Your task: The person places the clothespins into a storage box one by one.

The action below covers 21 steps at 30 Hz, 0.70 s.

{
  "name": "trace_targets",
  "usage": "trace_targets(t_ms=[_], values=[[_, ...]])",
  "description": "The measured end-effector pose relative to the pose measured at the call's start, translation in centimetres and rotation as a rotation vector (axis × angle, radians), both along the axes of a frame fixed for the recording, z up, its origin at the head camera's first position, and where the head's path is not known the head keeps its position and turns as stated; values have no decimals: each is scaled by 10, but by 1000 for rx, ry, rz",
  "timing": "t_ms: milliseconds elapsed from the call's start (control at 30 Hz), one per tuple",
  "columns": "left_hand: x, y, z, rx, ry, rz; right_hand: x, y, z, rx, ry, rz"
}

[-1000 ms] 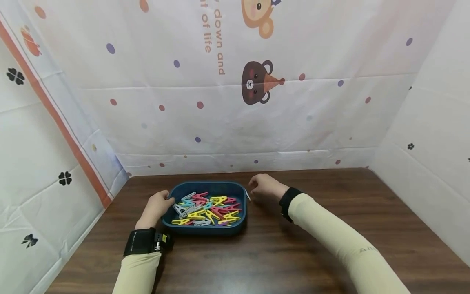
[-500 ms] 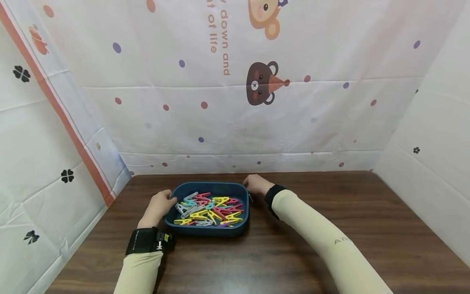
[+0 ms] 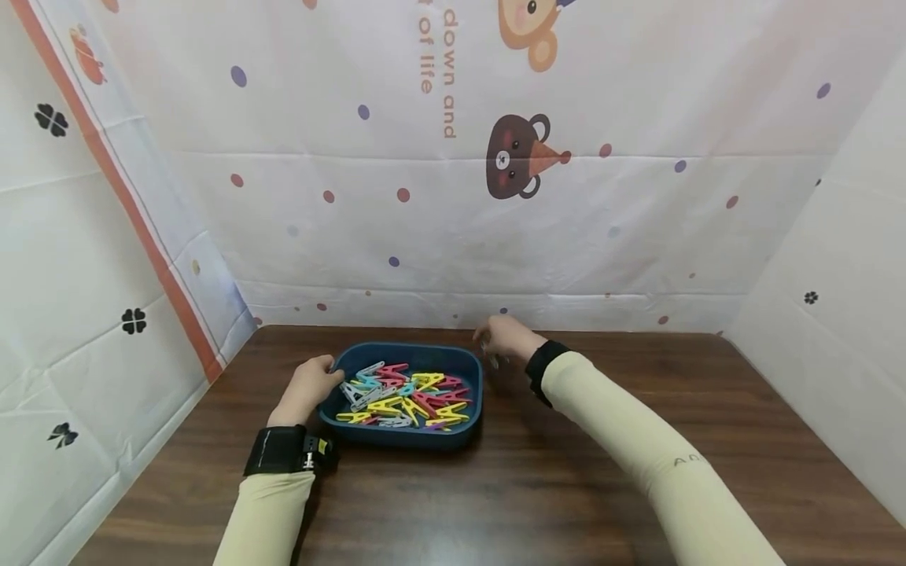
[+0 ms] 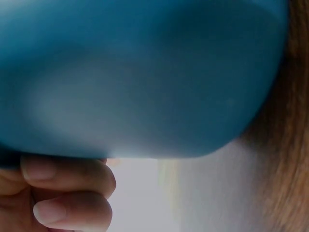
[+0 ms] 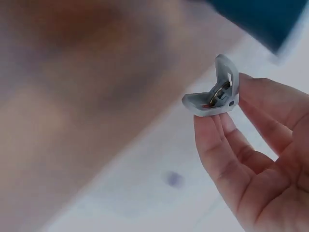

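A dark blue plastic basket (image 3: pixel 399 440) stands on the table with several coloured clothespins (image 3: pixel 406 401) in it, yellow, red, grey and light blue among them. My left hand (image 3: pixel 309 387) grips the basket's left rim, its thumb over the edge. In the left wrist view curled fingers (image 4: pixel 72 193) lie against the blue wall (image 4: pixel 145 96). Just off the basket's back right corner, my right hand (image 3: pixel 510 338) pinches a grey clothespin (image 5: pixel 223 94) between thumb and fingers. Its metal spring shows in the right wrist view, where a corner of the basket (image 5: pixel 270 19) appears above.
The dark brown wooden table (image 3: pixel 623 409) extends to the right and in front of the basket. A white printed cloth (image 3: pixel 340 236) hangs behind the table's back edge, with more white cloth (image 3: pixel 835 377) along the right side and the left.
My right hand came left to the basket's right rim, then drew slightly back and away, with the grey clothespin still pinched. My left hand stays on the left rim. The head view shifts slightly.
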<state>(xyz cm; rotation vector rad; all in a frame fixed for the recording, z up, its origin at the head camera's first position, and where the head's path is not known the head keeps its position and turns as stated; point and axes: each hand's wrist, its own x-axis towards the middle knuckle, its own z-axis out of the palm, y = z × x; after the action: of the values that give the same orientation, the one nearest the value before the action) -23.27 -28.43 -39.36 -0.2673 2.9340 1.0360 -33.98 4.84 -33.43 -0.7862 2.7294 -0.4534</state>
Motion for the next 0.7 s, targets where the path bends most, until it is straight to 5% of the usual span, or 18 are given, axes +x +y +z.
trace_targets(t_ms=[233, 467, 700], values=[[-2, -2, 1, -7, 5, -11, 36, -29, 39, -1, 56, 168], [-4, -2, 1, -2, 15, -15, 80, -65, 22, 192, 123, 457], [-3, -4, 0, -4, 6, -5, 88, -97, 4, 282, 121, 515]])
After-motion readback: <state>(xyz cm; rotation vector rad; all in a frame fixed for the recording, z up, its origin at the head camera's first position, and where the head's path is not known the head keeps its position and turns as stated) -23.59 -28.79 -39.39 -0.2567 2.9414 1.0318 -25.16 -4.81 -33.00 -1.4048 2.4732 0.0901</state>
